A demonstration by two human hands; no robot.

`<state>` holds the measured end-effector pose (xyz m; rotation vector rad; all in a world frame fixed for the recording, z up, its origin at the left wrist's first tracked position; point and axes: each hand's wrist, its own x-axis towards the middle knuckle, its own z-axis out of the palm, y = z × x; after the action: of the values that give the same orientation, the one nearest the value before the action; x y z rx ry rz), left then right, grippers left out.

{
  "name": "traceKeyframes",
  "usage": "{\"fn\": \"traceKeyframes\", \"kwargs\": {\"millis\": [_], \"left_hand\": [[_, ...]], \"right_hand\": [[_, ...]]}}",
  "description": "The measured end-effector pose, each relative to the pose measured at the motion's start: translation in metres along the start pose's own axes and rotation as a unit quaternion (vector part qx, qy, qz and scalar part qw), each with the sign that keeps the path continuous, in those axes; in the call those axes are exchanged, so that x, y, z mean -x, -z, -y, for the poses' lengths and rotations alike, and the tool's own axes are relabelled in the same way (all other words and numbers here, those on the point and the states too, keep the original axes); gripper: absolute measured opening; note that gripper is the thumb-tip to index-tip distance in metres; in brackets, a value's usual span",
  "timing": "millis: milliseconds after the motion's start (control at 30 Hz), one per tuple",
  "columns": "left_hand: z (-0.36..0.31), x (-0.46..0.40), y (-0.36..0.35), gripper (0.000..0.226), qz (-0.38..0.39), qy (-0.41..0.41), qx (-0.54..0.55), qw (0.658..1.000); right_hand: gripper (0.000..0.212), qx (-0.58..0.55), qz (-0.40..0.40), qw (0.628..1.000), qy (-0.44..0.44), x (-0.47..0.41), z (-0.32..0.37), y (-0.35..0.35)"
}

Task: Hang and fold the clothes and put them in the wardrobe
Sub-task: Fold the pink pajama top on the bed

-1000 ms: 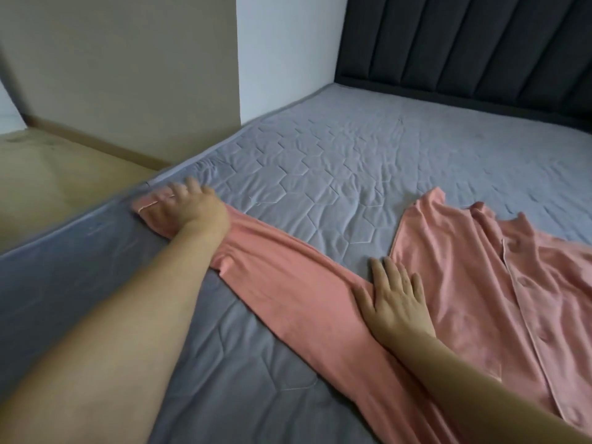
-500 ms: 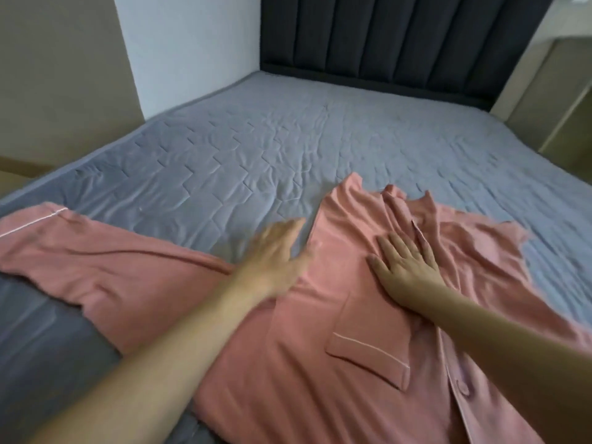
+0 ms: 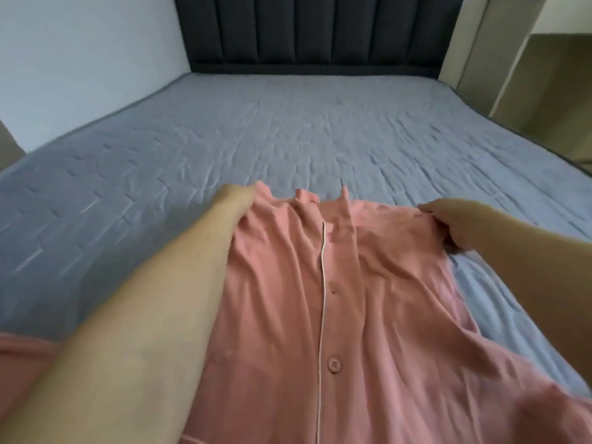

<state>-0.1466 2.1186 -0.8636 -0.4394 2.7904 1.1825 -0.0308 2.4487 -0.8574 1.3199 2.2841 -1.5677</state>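
Note:
A pink button-up pyjama shirt (image 3: 368,315) with white piping lies front up on the grey quilted bed (image 3: 288,129), collar pointing away from me. My left hand (image 3: 235,200) grips the shirt's left shoulder, its fingers tucked into the cloth and mostly hidden. My right hand (image 3: 455,221) grips the right shoulder, fingers curled around the fabric edge. One pink sleeve (image 3: 22,357) trails off to the lower left under my left forearm.
A dark padded headboard (image 3: 314,33) stands at the far end of the bed. A white wall (image 3: 80,59) runs along the left. Beige wardrobe panels and an open shelf (image 3: 538,59) stand at the right beside the bed.
My view swung right to centre on the shirt. Both hands left the sleeve and chest, moved up to the shoulders, and took hold of the fabric there.

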Motion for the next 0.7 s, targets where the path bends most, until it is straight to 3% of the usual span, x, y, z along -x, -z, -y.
{"fn": "traceKeyframes", "kwargs": {"millis": [100,200,300,367,467,567,600,667,700], "left_hand": [[-0.013,-0.017,-0.012,0.051,-0.021,-0.025,-0.041,0.999],[-0.021,-0.035,-0.004,0.038,-0.157,-0.066,-0.015,0.985],[-0.022,-0.043,0.011,0.035,-0.264,-0.048,0.013,0.963],[-0.016,-0.046,0.010,0.033,-0.277,-0.048,0.010,0.960],[-0.006,-0.044,-0.001,0.032,-0.274,-0.072,-0.052,0.958],[0.012,-0.045,-0.018,0.062,-0.144,-0.027,-0.238,0.960],[0.015,-0.044,-0.021,0.070,-0.115,-0.005,-0.268,0.956],[0.015,-0.039,-0.024,0.072,-0.154,-0.055,-0.283,0.945],[0.015,-0.041,-0.026,0.067,-0.205,-0.150,-0.293,0.922]], "right_hand": [[0.031,-0.030,0.021,0.999,0.016,-0.023,0.024,0.003],[0.026,-0.126,-0.004,0.991,0.041,-0.045,0.047,0.014],[0.017,-0.183,-0.080,0.971,0.132,-0.054,0.060,0.017],[0.029,-0.211,-0.159,0.944,0.196,-0.060,0.059,0.014],[0.038,-0.184,-0.188,0.935,0.238,-0.065,0.044,0.013],[0.016,-0.087,-0.110,0.982,0.127,-0.077,0.018,0.012],[0.017,-0.053,-0.070,0.991,0.099,-0.079,0.011,0.012],[0.037,0.030,-0.046,0.994,0.097,-0.081,0.011,0.015],[0.039,0.068,-0.045,0.991,0.105,-0.081,0.016,0.017]]}}
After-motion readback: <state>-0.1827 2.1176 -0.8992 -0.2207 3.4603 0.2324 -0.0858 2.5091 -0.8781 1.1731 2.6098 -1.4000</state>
